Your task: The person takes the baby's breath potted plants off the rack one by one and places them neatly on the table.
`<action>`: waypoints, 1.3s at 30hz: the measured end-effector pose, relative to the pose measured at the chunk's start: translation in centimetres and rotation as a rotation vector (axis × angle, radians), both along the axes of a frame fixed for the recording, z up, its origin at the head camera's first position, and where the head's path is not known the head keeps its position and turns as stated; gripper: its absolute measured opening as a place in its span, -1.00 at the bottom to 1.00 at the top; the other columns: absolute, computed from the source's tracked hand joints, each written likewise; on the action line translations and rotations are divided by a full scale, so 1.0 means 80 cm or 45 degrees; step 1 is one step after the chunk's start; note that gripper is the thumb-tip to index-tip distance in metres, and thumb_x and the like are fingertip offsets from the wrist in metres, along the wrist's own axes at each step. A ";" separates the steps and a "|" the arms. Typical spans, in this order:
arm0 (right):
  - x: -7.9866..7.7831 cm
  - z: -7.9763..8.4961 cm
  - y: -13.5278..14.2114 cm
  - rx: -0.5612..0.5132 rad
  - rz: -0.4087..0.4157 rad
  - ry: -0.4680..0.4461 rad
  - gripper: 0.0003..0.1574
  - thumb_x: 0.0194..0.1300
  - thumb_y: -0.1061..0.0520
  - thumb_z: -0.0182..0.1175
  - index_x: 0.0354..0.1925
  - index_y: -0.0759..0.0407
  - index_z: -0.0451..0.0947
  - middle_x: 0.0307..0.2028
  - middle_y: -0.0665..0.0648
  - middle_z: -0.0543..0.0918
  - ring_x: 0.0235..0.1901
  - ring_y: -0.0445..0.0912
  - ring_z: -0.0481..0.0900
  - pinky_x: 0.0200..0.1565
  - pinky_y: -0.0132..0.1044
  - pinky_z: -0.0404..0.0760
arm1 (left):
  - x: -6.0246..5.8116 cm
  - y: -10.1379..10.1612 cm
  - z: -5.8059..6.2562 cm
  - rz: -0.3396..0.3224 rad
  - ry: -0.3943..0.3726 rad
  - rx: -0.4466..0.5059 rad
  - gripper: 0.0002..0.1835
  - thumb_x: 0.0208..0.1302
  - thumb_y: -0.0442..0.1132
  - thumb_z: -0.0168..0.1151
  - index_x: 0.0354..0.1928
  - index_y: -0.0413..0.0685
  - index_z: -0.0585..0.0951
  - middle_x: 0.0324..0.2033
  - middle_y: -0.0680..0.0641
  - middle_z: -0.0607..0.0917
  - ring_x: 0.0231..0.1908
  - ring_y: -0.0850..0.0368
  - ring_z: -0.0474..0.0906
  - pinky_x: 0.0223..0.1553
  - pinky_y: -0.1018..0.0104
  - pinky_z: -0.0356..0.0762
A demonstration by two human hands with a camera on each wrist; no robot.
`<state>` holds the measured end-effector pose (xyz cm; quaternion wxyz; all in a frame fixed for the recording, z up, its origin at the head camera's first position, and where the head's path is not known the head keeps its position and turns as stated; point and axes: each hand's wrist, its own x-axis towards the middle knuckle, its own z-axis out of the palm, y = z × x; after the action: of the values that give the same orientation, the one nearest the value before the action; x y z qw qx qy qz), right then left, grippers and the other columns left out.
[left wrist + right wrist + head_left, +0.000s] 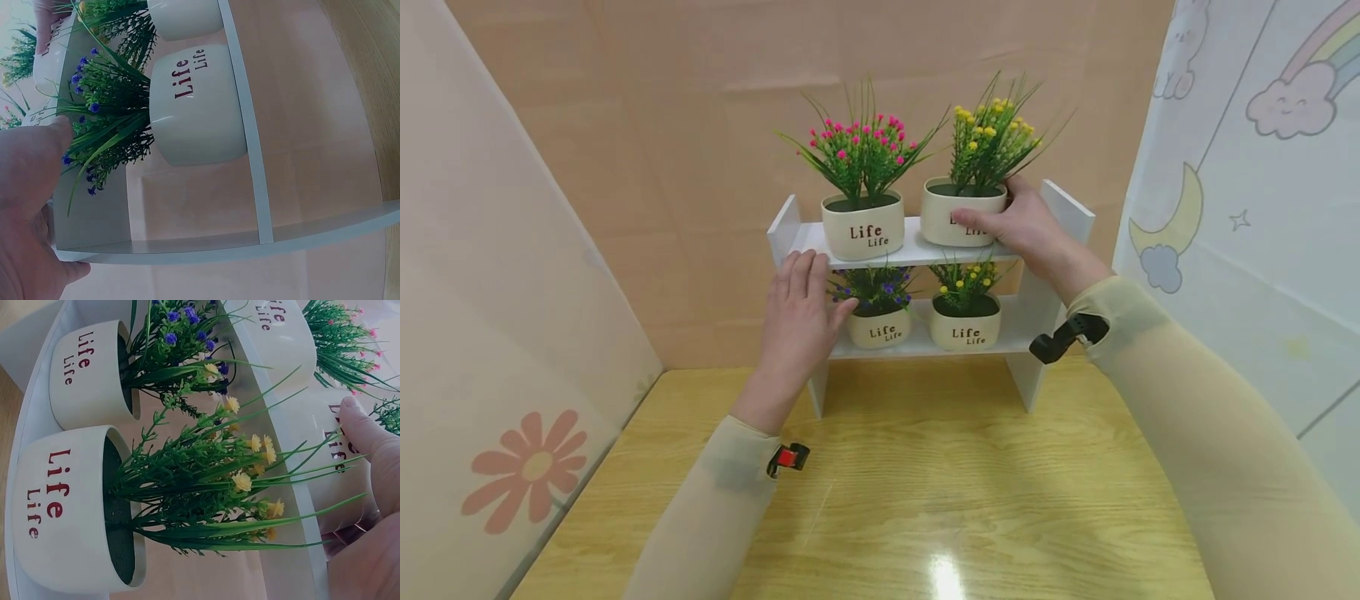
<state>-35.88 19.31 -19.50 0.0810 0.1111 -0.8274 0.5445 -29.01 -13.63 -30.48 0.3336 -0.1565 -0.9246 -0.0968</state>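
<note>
On the upper board stands a cream oval pot of yellow flowers. My right hand grips this pot at its right end, thumb across the lettered front and fingers behind. My left hand holds the left front corner of the white two-tier shelf, its fingers at the upper board and side panel, its thumb pointing inward. Left of the gripped pot stands a pot of pink flowers. Below, a pot of purple flowers and another pot of yellow flowers sit side by side on the lower board.
The shelf stands on a wood-grain table close to a peach backdrop. A pale panel with a printed flower rises at the left. Another panel with a moon print stands at the right.
</note>
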 end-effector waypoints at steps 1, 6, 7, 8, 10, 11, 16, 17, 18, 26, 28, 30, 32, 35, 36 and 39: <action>0.000 0.000 0.000 -0.015 -0.001 0.005 0.25 0.33 -0.18 0.62 0.68 0.10 0.14 0.45 0.20 0.49 0.32 0.00 0.49 0.37 -0.14 0.46 | 0.000 0.000 0.000 -0.001 0.008 0.001 -0.14 0.63 0.16 0.28 0.62 -0.26 0.20 0.55 -0.32 0.27 0.65 -0.29 0.01 0.66 -0.16 0.01; 0.005 0.001 0.000 -0.032 -0.014 0.009 0.25 0.30 -0.19 0.64 0.68 0.07 0.17 0.46 0.18 0.49 0.33 -0.01 0.50 0.37 -0.14 0.46 | 0.000 0.000 -0.002 -0.010 0.040 0.015 -0.14 0.61 0.14 0.32 0.61 -0.28 0.22 0.54 -0.34 0.29 0.64 -0.31 0.04 0.65 -0.19 0.05; 0.007 0.001 0.000 -0.034 -0.015 0.009 0.25 0.30 -0.19 0.64 0.68 0.06 0.17 0.46 0.18 0.49 0.33 -0.01 0.50 0.37 -0.14 0.46 | 0.001 0.000 -0.002 -0.012 0.043 0.018 -0.13 0.61 0.13 0.32 0.61 -0.29 0.22 0.54 -0.34 0.29 0.64 -0.31 0.05 0.65 -0.18 0.05; 0.009 0.002 0.000 -0.032 -0.018 0.008 0.26 0.30 -0.20 0.64 0.68 0.07 0.17 0.46 0.18 0.49 0.34 0.00 0.49 0.37 -0.13 0.46 | 0.001 0.000 -0.002 -0.013 0.044 0.018 -0.13 0.61 0.13 0.32 0.61 -0.29 0.21 0.54 -0.35 0.28 0.64 -0.31 0.04 0.65 -0.19 0.05; 0.013 0.002 0.000 -0.034 -0.020 0.011 0.25 0.30 -0.20 0.63 0.68 0.06 0.17 0.46 0.18 0.49 0.34 0.00 0.49 0.36 -0.13 0.47 | 0.001 0.000 -0.003 -0.014 0.052 0.016 -0.14 0.60 0.13 0.33 0.61 -0.29 0.22 0.53 -0.35 0.29 0.64 -0.32 0.05 0.65 -0.19 0.05; 0.015 0.002 0.000 -0.042 -0.019 0.012 0.24 0.31 -0.19 0.63 0.68 0.06 0.18 0.46 0.17 0.49 0.33 0.00 0.50 0.36 -0.13 0.47 | 0.001 0.000 -0.003 -0.017 0.054 0.017 -0.14 0.60 0.13 0.33 0.60 -0.29 0.22 0.53 -0.35 0.29 0.64 -0.32 0.05 0.65 -0.19 0.05; 0.026 0.005 0.001 -0.063 -0.004 0.052 0.15 0.31 -0.15 0.64 0.64 0.00 0.25 0.46 0.13 0.49 0.32 -0.01 0.52 0.35 -0.12 0.48 | 0.001 -0.001 -0.003 -0.021 0.058 0.018 -0.14 0.61 0.12 0.32 0.60 -0.30 0.22 0.53 -0.36 0.29 0.64 -0.33 0.06 0.66 -0.18 0.04; 0.028 0.005 0.001 -0.069 -0.002 0.057 0.14 0.31 -0.15 0.64 0.63 -0.02 0.25 0.45 0.11 0.49 0.32 -0.01 0.52 0.35 -0.12 0.47 | 0.001 -0.001 -0.003 -0.020 0.055 0.019 -0.14 0.61 0.13 0.32 0.60 -0.30 0.22 0.53 -0.36 0.29 0.64 -0.33 0.05 0.66 -0.17 0.03; 0.030 0.006 0.002 -0.068 0.002 0.063 0.13 0.31 -0.14 0.64 0.62 -0.04 0.26 0.45 0.10 0.49 0.32 -0.02 0.52 0.36 -0.11 0.47 | 0.001 -0.001 -0.003 -0.019 0.052 0.019 -0.14 0.61 0.13 0.31 0.60 -0.30 0.21 0.53 -0.36 0.29 0.64 -0.32 0.05 0.66 -0.17 0.02; 0.046 0.008 0.010 -0.074 0.018 0.076 0.06 0.32 -0.13 0.63 0.59 -0.11 0.31 0.41 0.05 0.51 0.27 -0.05 0.55 0.30 -0.11 0.49 | 0.001 -0.001 -0.002 -0.002 0.015 0.009 -0.13 0.64 0.15 0.27 0.63 -0.29 0.19 0.56 -0.35 0.26 0.66 -0.31 0.01 0.68 -0.16 -0.03; 0.050 0.009 0.011 -0.082 0.016 0.081 0.05 0.33 -0.12 0.63 0.59 -0.11 0.31 0.41 0.06 0.51 0.26 -0.05 0.55 0.29 -0.13 0.49 | 0.001 -0.001 -0.002 -0.006 0.025 0.012 -0.14 0.63 0.14 0.28 0.62 -0.29 0.19 0.55 -0.36 0.26 0.65 -0.32 0.02 0.67 -0.17 -0.01; 0.054 0.010 0.014 -0.069 0.006 0.083 0.04 0.33 -0.12 0.63 0.59 -0.11 0.31 0.39 0.05 0.52 0.24 -0.06 0.55 0.26 -0.15 0.50 | 0.000 -0.001 -0.003 -0.009 0.042 0.015 -0.14 0.62 0.14 0.30 0.61 -0.29 0.21 0.55 -0.36 0.27 0.65 -0.32 0.03 0.66 -0.17 0.01; 0.058 0.010 0.015 -0.058 -0.005 0.087 0.03 0.33 -0.12 0.63 0.58 -0.10 0.33 0.38 0.05 0.53 0.22 -0.07 0.55 0.23 -0.16 0.49 | -0.001 -0.001 -0.003 -0.014 0.049 0.020 -0.14 0.61 0.14 0.31 0.60 -0.28 0.21 0.55 -0.35 0.27 0.65 -0.32 0.04 0.66 -0.18 0.02; 0.063 0.010 0.018 -0.012 -0.022 0.086 0.04 0.33 -0.17 0.62 0.58 -0.08 0.33 0.35 0.04 0.55 0.18 -0.09 0.54 0.19 -0.18 0.47 | -0.001 -0.001 -0.004 -0.016 0.044 0.026 -0.14 0.61 0.14 0.31 0.61 -0.26 0.20 0.55 -0.34 0.26 0.65 -0.31 0.02 0.66 -0.18 0.02; 0.065 0.010 0.019 -0.001 -0.027 0.088 0.04 0.33 -0.18 0.62 0.58 -0.07 0.33 0.35 0.04 0.56 0.17 -0.09 0.54 0.18 -0.18 0.46 | -0.001 -0.001 -0.004 -0.017 0.043 0.029 -0.14 0.61 0.14 0.31 0.61 -0.26 0.20 0.55 -0.34 0.26 0.65 -0.30 0.02 0.66 -0.18 0.03; 0.070 0.008 0.021 0.017 -0.026 0.099 0.04 0.32 -0.18 0.62 0.58 -0.06 0.34 0.35 0.05 0.56 0.18 -0.08 0.53 0.18 -0.17 0.45 | 0.000 -0.001 -0.003 -0.016 0.030 0.034 -0.14 0.62 0.14 0.30 0.62 -0.26 0.20 0.55 -0.33 0.25 0.66 -0.30 0.01 0.66 -0.18 0.02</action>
<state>-30.27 20.99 -18.83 0.1180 0.1244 -0.8284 0.5333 -28.99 -13.69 -30.76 0.3458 -0.1591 -0.9182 -0.1093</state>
